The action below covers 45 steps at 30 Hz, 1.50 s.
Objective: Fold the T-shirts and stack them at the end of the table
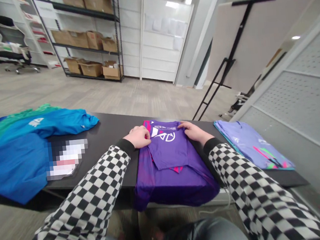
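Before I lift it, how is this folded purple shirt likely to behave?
The purple shirt will probably flop if lifted by one edge, since it lies in soft folds. It should feel light for its size. It may also slide on the smooth black table, and its folds could open.

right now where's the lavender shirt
In the head view, the lavender shirt lies on the right end of the black table, just right of the person's right hand and purple shirt.
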Each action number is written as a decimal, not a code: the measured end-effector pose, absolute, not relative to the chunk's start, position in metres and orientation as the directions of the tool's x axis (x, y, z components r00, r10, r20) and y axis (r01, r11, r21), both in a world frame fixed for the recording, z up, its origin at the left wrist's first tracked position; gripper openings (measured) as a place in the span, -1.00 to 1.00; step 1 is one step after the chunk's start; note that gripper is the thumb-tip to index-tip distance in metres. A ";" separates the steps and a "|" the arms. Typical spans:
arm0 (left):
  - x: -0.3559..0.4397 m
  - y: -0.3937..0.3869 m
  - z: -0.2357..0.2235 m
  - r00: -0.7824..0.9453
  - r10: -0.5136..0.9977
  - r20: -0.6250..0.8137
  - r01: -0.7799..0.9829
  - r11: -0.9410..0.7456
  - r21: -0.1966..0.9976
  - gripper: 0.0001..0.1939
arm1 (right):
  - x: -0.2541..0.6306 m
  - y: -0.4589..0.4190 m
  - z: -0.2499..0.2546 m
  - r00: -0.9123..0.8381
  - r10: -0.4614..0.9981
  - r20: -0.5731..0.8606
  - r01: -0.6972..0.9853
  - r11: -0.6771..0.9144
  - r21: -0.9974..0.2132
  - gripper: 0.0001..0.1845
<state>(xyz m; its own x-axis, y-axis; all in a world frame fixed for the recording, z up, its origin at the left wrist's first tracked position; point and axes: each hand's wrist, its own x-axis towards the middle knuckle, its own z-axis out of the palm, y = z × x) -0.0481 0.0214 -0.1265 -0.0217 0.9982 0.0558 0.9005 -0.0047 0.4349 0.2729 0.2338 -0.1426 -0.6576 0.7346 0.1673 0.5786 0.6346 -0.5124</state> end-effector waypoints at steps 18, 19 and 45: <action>-0.067 0.002 -0.104 -0.123 0.969 -0.214 0.636 0.243 0.733 -0.74 | 0.269 0.289 -0.162 -0.716 0.605 0.348 0.444 0.780 -0.441 -0.88; -0.067 0.001 -0.104 -0.126 0.968 -0.218 0.633 0.248 0.733 -0.73 | 0.267 0.290 -0.163 -0.719 0.601 0.350 0.449 0.786 -0.426 -0.88; -0.074 0.002 -0.105 -0.229 0.956 -0.183 0.784 0.293 0.548 -0.79 | 0.257 0.288 -0.167 -0.707 0.601 0.372 0.520 0.799 -0.302 -0.80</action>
